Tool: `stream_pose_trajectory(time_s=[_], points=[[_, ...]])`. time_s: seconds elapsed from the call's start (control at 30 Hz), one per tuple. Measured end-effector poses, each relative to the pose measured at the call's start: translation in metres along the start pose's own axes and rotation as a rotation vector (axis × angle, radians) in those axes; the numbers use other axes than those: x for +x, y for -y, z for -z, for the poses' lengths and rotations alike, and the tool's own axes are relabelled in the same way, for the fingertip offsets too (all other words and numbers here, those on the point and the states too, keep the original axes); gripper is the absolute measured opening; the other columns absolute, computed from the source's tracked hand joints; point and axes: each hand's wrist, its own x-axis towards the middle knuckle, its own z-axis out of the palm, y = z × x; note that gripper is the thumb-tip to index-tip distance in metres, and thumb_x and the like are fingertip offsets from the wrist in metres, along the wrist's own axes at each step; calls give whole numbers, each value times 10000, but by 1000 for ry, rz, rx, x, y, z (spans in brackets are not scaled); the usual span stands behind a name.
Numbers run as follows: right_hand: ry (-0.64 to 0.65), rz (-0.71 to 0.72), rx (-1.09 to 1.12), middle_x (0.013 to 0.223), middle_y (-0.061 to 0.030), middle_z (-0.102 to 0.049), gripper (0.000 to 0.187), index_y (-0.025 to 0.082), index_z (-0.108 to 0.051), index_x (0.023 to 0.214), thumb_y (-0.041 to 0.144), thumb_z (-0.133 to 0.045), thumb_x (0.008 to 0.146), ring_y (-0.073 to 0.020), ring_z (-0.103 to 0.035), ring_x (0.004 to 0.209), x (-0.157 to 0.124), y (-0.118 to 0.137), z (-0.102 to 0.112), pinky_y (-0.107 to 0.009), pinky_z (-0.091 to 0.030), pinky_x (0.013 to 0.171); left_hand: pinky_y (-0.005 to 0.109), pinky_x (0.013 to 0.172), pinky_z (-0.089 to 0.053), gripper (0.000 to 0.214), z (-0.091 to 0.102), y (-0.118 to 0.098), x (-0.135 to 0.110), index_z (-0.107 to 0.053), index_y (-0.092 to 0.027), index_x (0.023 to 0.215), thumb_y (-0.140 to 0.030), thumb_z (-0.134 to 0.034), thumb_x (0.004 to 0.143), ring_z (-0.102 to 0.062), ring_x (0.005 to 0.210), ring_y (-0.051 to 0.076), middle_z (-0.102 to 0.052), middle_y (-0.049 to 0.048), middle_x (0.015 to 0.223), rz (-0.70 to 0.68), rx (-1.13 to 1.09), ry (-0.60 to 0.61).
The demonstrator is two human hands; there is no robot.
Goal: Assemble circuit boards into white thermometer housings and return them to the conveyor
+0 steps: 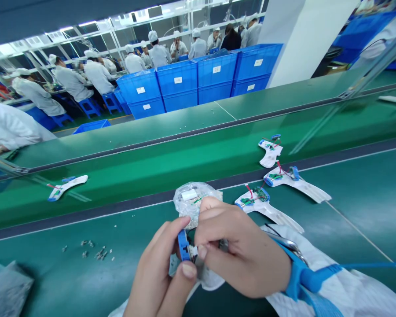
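My left hand (163, 273) pinches a white plastic housing with a blue part (184, 246) between thumb and fingers, low in the middle of the view. My right hand (240, 248), with a blue strap on the wrist, is closed on the same piece, its fingertips pressed on a small part beside the blue one. Just behind my hands lies a clear plastic bag of small parts (191, 200) on the green table (366, 193).
Three white housings with green boards and red wires lie to the right (267, 207) (293, 180) (270, 152). Another housing (66, 186) rides the green belt at left. Small screws (95, 252) are scattered at lower left. Blue crates (198, 79) and seated workers are beyond.
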Motion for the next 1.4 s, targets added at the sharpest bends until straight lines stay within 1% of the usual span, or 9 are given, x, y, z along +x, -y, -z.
stream_pose_trajectory(time_s=[0.37, 0.6, 0.77, 1.0, 1.17, 1.23, 1.3, 1.33, 1.4], points=[[21, 2, -5, 473, 47, -422, 219, 178, -411, 529, 90, -422, 729, -96, -352, 528, 1, 0, 1, -263, -317, 621, 243, 519, -354, 306, 3, 2, 1, -620, -366, 1116, -457, -534, 836, -469, 574, 153, -518, -5, 687, -43, 72, 68], [54, -4, -11, 471, 34, -419, 214, 164, -392, 506, 109, -423, 711, -95, -362, 538, -2, -4, 0, -280, -282, 611, 245, 528, -388, 317, 9, 4, 1, -510, -356, 1183, -457, -442, 890, -513, 579, 154, -535, -18, 718, -114, 271, 203], [91, -29, -40, 467, 33, -408, 231, 156, -338, 482, 104, -438, 683, -96, -366, 548, -3, -6, 0, -289, -267, 613, 352, 646, -480, 397, 2, 10, -10, -409, -270, 1210, -493, -357, 885, -645, 776, 248, -649, 85, 1021, -65, 497, 170], [195, -17, -62, 450, 37, -376, 224, 164, -258, 481, 63, -386, 635, -94, -320, 503, -3, -7, 0, -292, -295, 629, 406, 559, -496, 307, -13, 9, -17, -357, -216, 1120, -263, -373, 817, -644, 663, 293, -661, 113, 850, -150, 885, 171], [254, -57, -91, 472, 33, -449, 225, 166, -380, 466, 71, -416, 666, -93, -418, 536, 6, -19, 8, -246, -343, 635, 420, 654, -516, 422, -14, 14, -10, -342, -163, 1220, -298, -412, 827, -650, 833, 307, -641, 162, 986, -145, 832, 195], [99, -146, -238, 564, 11, -565, 250, 172, -505, 518, 121, -433, 752, -116, -507, 627, 15, -36, 17, -240, -363, 646, 385, 640, -519, 556, -11, 15, -6, -294, -151, 1307, -379, -460, 828, -622, 940, 313, -576, 199, 1145, -125, 752, 185], [-191, -331, -493, 732, -21, -664, 264, 181, -620, 649, 206, -429, 829, -156, -571, 766, 26, -58, 31, -260, -391, 706, 323, 547, -503, 629, -7, 14, -2, -252, -163, 1365, -435, -459, 837, -608, 942, 294, -507, 209, 1237, -35, 675, 135], [-325, -439, -618, 836, -41, -689, 260, 182, -661, 752, 243, -427, 849, -182, -585, 846, 30, -68, 39, -280, -402, 752, 310, 528, -497, 626, -6, 12, -1, -258, -176, 1374, -449, -448, 844, -608, 927, 282, -494, 202, 1251, 21, 650, 110], [-451, -604, -775, 1044, -101, -674, 308, 148, -659, 1019, 285, -435, 859, -241, -581, 981, 32, -84, 59, -331, -412, 825, 339, 598, -519, 576, -3, 8, 1, -334, -199, 1354, -464, -434, 852, -606, 937, 278, -514, 177, 1232, 88, 631, 109]])
